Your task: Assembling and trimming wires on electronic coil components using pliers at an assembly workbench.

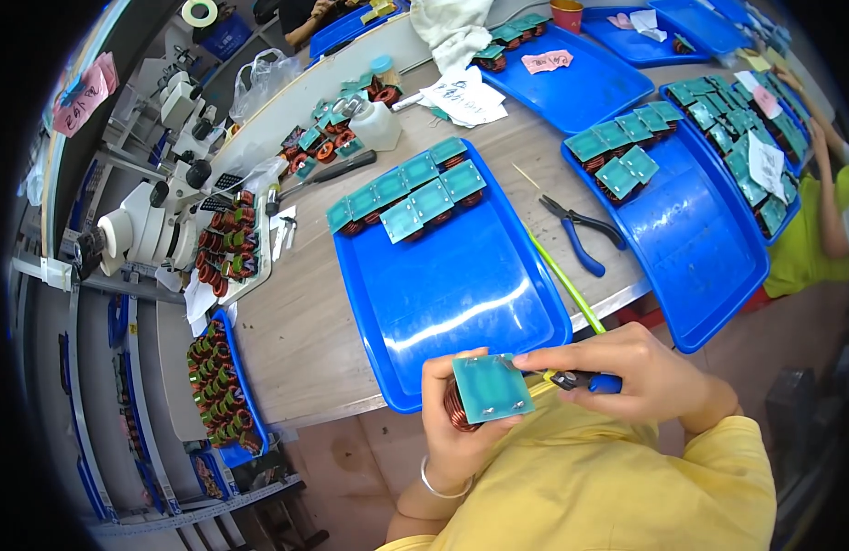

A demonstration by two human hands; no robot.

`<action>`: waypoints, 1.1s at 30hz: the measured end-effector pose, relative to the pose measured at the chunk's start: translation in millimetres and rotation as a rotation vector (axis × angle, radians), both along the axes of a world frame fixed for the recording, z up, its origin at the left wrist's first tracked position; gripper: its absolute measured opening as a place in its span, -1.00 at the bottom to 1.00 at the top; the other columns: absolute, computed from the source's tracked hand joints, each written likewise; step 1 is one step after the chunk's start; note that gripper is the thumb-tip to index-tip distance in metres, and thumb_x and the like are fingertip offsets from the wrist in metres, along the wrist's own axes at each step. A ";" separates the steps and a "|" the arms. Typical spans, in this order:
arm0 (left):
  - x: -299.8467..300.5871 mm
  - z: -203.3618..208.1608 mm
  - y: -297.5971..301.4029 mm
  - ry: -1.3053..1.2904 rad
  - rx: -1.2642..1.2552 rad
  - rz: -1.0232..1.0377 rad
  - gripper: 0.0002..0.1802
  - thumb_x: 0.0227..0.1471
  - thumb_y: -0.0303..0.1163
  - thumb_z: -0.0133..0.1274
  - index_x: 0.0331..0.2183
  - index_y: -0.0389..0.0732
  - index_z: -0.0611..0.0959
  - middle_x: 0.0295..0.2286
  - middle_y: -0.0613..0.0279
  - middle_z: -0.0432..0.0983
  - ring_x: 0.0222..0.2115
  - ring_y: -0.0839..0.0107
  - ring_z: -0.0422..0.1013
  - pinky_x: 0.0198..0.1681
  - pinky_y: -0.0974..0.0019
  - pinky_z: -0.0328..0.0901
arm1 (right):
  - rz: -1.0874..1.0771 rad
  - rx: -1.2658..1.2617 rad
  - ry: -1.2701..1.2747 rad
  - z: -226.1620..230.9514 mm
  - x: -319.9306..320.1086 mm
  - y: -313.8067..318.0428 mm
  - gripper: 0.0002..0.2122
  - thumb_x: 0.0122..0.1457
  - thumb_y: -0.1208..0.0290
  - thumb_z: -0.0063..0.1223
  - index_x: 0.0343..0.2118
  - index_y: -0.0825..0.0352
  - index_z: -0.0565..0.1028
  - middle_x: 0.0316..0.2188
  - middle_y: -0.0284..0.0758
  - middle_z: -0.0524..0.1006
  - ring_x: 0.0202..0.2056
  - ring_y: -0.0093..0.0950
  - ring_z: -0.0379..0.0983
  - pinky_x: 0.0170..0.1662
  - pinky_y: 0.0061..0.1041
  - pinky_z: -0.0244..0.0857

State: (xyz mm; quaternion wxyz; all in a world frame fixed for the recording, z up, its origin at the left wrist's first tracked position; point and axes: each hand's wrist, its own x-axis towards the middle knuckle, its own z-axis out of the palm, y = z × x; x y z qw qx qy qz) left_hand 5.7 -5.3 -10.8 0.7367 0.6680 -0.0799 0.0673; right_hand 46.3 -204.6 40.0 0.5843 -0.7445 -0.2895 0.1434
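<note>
My left hand [452, 450] grips a copper-wound coil [458, 404] mounted under a square green circuit board [492, 389]. The board's face is turned up, with shiny solder spots near its edges. In my right hand [640, 367] is a small hand tool [581, 380] with a black and blue handle and a yellow part; its exact kind is unclear. My right index finger reaches to the board's upper right corner. Just beyond my hands lies a blue tray [434, 294], with two rows of similar board-topped coils [420, 202] at its far end.
Blue-handled pliers [581, 234] and a green stick [567, 283] lie right of the tray. Another blue tray [700, 257] with boards overhangs the table edge. Loose coils, a bottle [376, 127] and a screwdriver [328, 173] sit at the back left. A co-worker's arm [824, 184] shows at far right.
</note>
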 end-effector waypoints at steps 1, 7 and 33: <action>-1.0 -1.4 -0.4 0.000 0.000 0.001 -0.31 -0.31 -0.35 0.31 -0.16 -0.30 0.27 -0.23 0.11 0.33 -0.26 0.40 0.37 -0.19 0.39 0.29 | -0.042 -0.008 -0.049 -1.9 -2.9 2.3 -0.63 -0.09 0.62 0.06 -0.13 0.25 0.47 -0.41 -0.26 0.55 -0.57 -0.56 0.43 -0.44 -0.62 0.31; 6.6 -0.4 -5.4 0.023 -0.033 -0.040 -0.29 -0.33 -0.37 0.32 -0.15 -0.30 0.27 -0.21 0.13 0.30 -0.24 0.43 0.34 -0.17 0.39 0.26 | -0.016 0.004 0.016 -1.8 5.0 -6.7 -0.61 -0.09 0.66 0.03 -0.12 0.27 0.46 -0.34 -0.26 0.54 -0.55 -0.56 0.44 -0.43 -0.64 0.32; -115.8 1.6 368.7 -0.081 0.791 1.552 -0.59 -0.15 -0.59 0.11 -0.17 -0.29 0.42 -0.33 0.14 0.43 -0.33 0.34 0.39 -0.23 0.35 0.29 | -0.512 0.134 0.193 -76.1 26.0 -23.1 -0.62 0.07 0.50 -0.15 0.00 0.37 0.30 -0.68 -0.48 0.27 -0.68 -0.75 0.12 -0.60 -0.76 0.00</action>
